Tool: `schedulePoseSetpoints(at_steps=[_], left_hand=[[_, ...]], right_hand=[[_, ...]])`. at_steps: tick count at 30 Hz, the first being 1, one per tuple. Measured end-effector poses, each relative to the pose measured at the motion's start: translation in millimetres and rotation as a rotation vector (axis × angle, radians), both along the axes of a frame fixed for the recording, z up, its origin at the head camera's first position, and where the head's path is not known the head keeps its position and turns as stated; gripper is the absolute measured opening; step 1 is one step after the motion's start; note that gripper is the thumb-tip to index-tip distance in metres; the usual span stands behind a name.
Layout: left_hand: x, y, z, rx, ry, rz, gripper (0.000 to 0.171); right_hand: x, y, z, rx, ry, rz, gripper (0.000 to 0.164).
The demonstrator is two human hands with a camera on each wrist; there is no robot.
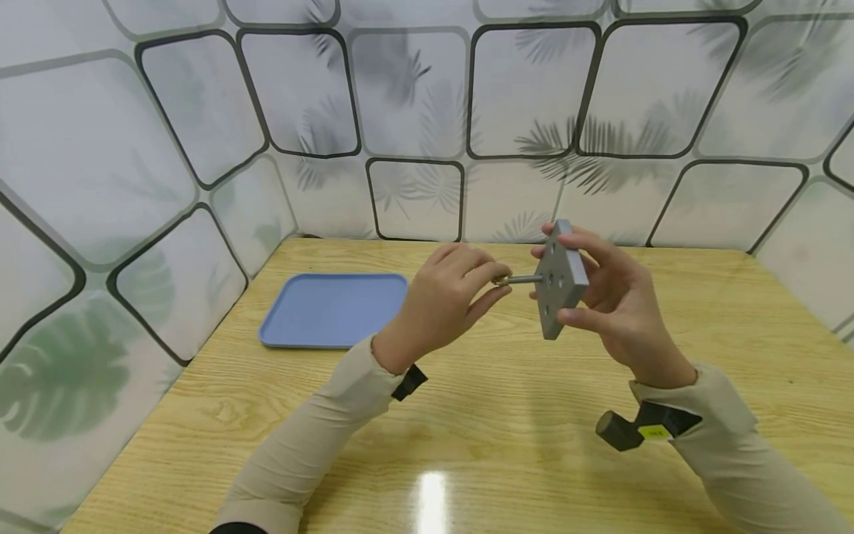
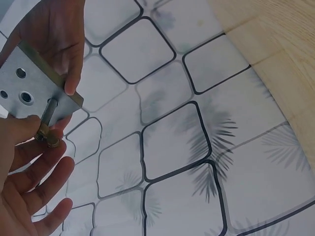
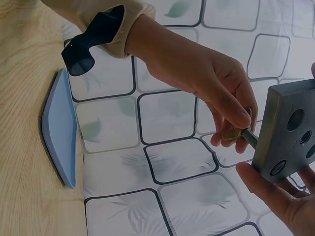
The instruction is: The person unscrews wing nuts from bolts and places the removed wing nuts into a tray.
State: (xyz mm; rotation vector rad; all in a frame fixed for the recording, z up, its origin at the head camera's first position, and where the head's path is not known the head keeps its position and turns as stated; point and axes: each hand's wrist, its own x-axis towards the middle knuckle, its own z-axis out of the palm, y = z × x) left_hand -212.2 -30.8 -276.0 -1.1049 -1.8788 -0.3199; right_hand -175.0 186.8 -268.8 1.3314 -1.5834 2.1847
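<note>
My left hand (image 1: 443, 300) pinches a brass-coloured wing nut (image 3: 231, 134) between thumb and fingers. The nut sits at the outer end of a thin threaded bolt (image 1: 523, 279), whose other end meets the face of a grey metal plate (image 1: 559, 298). Several round holes pierce this thick plate (image 2: 39, 88). My right hand (image 1: 620, 304) grips the plate by its edges, thumb low and fingers above and behind, holding it upright above the table. Part of the wing nut is hidden by the left fingertips.
On the wooden table (image 1: 467, 430), a shallow blue tray (image 1: 333, 311) lies at the back left, partly behind the left hand. A patterned fabric wall (image 1: 420, 96) encloses the back and sides. Both wrists carry black camera mounts (image 1: 620, 430).
</note>
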Motion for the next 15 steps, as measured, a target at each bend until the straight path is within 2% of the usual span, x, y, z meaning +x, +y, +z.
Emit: schedulePoseSetpoints(at_steps=[8,11,15], left_hand=[[1.9,1.1,0.3,-0.008,-0.083,-0.049,0.026],[2.1,1.9,-0.2,-0.025,-0.095,-0.048,0.031],[1.9,2.7,0.0,-0.026,-0.103,-0.038,0.028]], right_hand=[[-0.9,0.3,-1.4,0.003,0.005,-0.011,0.061],[-0.7,0.1,-1.3,0.001,0.008,-0.012,0.061],[-0.9,-0.2,-1.4,0.000,0.008,-0.012,0.061]])
